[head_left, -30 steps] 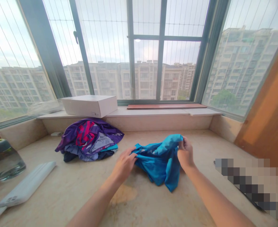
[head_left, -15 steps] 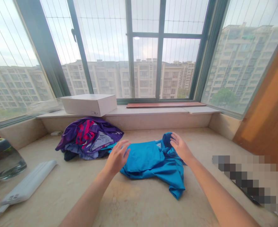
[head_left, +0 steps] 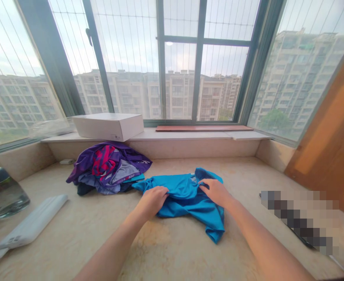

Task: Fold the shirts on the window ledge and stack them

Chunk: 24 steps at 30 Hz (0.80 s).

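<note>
A bright blue shirt (head_left: pixel 183 205) lies crumpled on the beige stone surface in front of me. My left hand (head_left: pixel 154 198) has its fingers closed on the shirt's near left part, where the cloth bunches up. On the other side, my right hand (head_left: pixel 217 191) pinches the fabric near the collar, thumb and fingers together. One sleeve hangs toward me at the lower right, flat on the surface. Beside the shirt's left end is a heap of clothes (head_left: pixel 107 168) in purple, red and grey-blue, almost touching it.
A white box (head_left: pixel 101 127) and a reddish-brown board (head_left: pixel 204 128) rest on the ledge under the windows. At left stand a clear water container (head_left: pixel 4 195) and a long white device with a cable (head_left: pixel 34 222). A blurred-out dark object (head_left: pixel 300 222) lies at right.
Both hands have come down from hovering over the shirt and taken hold of it. The cloth between them is now more wrinkled, and my right hand has shifted inward.
</note>
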Each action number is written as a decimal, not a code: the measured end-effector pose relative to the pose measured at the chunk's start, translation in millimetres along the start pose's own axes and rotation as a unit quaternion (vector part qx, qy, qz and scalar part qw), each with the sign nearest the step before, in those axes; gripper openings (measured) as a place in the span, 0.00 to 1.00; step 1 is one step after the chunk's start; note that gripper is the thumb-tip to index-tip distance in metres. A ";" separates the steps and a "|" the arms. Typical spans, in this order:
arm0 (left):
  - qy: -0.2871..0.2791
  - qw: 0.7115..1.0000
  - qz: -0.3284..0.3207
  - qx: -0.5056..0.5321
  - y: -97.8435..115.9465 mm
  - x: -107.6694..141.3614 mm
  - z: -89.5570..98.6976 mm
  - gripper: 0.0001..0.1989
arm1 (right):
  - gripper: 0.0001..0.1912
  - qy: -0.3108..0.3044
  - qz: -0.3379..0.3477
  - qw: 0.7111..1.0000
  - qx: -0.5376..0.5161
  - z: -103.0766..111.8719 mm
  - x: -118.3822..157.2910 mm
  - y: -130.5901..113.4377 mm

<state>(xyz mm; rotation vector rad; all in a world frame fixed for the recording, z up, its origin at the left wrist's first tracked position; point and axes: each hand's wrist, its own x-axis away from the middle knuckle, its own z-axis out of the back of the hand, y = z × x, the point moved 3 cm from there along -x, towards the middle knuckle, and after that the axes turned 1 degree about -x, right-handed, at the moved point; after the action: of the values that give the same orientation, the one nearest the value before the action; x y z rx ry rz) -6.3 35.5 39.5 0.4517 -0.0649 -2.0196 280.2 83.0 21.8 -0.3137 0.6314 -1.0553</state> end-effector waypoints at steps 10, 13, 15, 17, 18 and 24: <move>0.183 0.952 0.243 -0.040 -37.3 3.8 31.9 0.13 | 0.16 0.060 -0.136 0.989 -0.019 14.6 3.2 27.3; 0.228 0.938 0.262 -0.012 -43.7 9.9 42.6 0.13 | 0.16 0.096 -0.142 0.984 -0.053 24.7 5.0 19.6; 0.286 0.924 0.254 0.021 -43.9 15.2 60.2 0.13 | 0.17 0.110 -0.136 0.981 -0.081 36.1 7.2 4.7; 0.356 0.901 0.241 0.054 -39.2 21.7 86.1 0.12 | 0.17 0.097 -0.121 0.979 -0.135 50.5 12.5 -16.7; 0.389 0.886 0.242 0.075 -35.4 26.0 100.5 0.12 | 0.17 0.079 -0.109 0.976 -0.173 58.6 17.0 -29.3; 0.527 0.766 0.240 0.279 -25.7 82.7 171.1 0.21 | 0.31 -0.195 -0.044 0.860 -0.470 99.5 71.6 -117.7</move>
<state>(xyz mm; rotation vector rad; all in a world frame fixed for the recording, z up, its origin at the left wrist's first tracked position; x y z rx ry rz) -120.5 -49.0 168.5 1.7058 -0.0738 -0.9765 282.9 -41.0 138.1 -1.3885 0.7293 -0.6611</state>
